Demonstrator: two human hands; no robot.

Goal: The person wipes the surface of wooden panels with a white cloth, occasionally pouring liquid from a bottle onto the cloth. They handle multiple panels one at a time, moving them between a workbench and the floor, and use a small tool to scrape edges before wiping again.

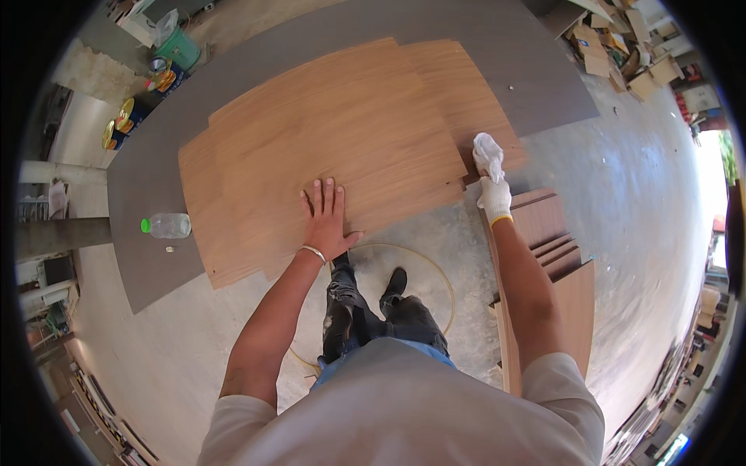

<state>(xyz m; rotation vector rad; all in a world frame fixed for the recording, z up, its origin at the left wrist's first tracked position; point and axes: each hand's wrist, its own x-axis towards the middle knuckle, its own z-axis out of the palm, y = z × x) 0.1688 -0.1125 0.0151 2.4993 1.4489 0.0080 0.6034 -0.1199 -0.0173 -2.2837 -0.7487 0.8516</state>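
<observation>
Left hand (pixel 326 221) flat on veneer sheet (pixel 334 140); right hand (pixel 495 198) (gloved) grips rag (pixel 488 153).

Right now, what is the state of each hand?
Left hand: open, flat on the wood veneer sheet.
Right hand: gloved, closed on a white cloth.

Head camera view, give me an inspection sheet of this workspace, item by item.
Surface: grey board on concrete floor.
Job's things: stacked wood veneer sheets; white rag.
Clutter: plastic bottle, green cap; tins; green bucket; cardboard scraps.
Hands: left hand bare, flat on veneer; right hand gloved, gripping rag.
Cables: thin hose loop on floor.
Surroundings: brown panels stacked at right.
</observation>
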